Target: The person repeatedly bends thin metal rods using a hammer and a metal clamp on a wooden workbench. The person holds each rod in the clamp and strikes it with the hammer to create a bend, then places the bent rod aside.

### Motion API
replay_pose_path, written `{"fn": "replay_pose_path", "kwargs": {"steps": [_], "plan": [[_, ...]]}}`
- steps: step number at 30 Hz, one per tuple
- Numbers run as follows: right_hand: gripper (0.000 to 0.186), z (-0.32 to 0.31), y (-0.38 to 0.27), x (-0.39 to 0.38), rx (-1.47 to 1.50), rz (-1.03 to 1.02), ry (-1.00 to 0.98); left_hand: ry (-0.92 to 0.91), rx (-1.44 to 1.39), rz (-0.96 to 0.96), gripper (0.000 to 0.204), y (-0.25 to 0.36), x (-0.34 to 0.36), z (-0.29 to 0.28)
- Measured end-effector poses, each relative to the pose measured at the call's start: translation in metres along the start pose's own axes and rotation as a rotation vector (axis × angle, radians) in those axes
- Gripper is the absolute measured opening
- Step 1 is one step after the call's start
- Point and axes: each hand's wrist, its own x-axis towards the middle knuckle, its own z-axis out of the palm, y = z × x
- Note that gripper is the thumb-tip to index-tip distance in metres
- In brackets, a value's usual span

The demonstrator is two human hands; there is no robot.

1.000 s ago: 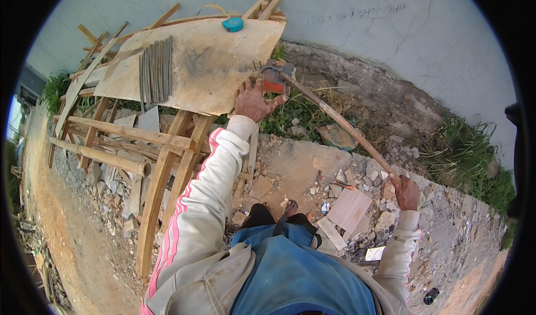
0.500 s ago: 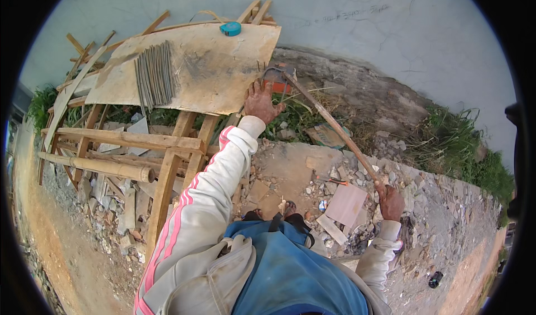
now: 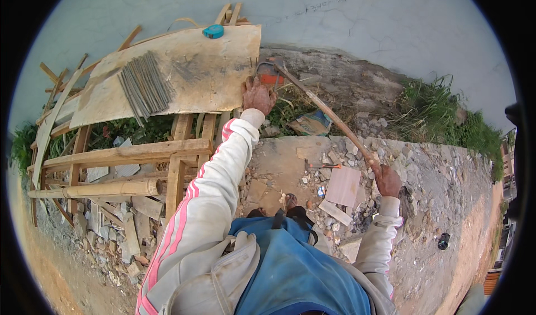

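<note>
Long rod (image 3: 326,114) slanting up-left, right hand (image 3: 388,180) gripping lower end

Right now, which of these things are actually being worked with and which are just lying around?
In use:
left hand at the edge of the plywood board, on an orange tool
right hand gripping the long wooden handle

Lying about:
bundle of thin metal rods on the board
teal tape measure
bamboo pole
flat tile piece among rubble

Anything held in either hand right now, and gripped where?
Right hand grips the long wooden tool handle at its near end. Left hand rests at the plywood board edge by a small orange object; grip unclear.
</note>
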Motion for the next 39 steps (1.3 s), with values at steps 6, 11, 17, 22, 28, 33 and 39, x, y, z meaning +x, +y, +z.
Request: {"fn": "replay_pose_path", "kwargs": {"steps": [6,11,17,22,28,33,39], "plan": [[0.08,0.004,0.001,0.003,-0.013,0.024,-0.061,0.007,0.061,0.007,0.027,0.0,0.001,0.009],[0.081,0.009,-0.011,-0.021,0.012,0.08,-0.073,-0.065,0.128,0.003,0.04,-0.005,0.003,0.013],[0.082,0.012,-0.03,-0.051,0.039,0.105,-0.015,0.045,0.055,0.007,0.041,-0.011,0.003,0.013],[0.078,0.006,-0.009,-0.022,0.041,0.067,-0.125,0.012,0.101,-0.014,0.038,-0.004,0.003,0.005],[0.062,0.052,0.0,-0.015,0.121,0.103,-0.146,0.063,-0.142,-0.003,0.048,-0.014,0.009,0.009],[0.055,0.084,0.0,-0.012,0.118,0.054,-0.093,-0.097,-0.069,-0.063,0.046,-0.024,0.018,0.013],[0.045,0.09,0.009,-0.02,0.151,0.036,-0.051,-0.132,-0.028,-0.078,0.041,-0.016,0.014,0.005]]}}
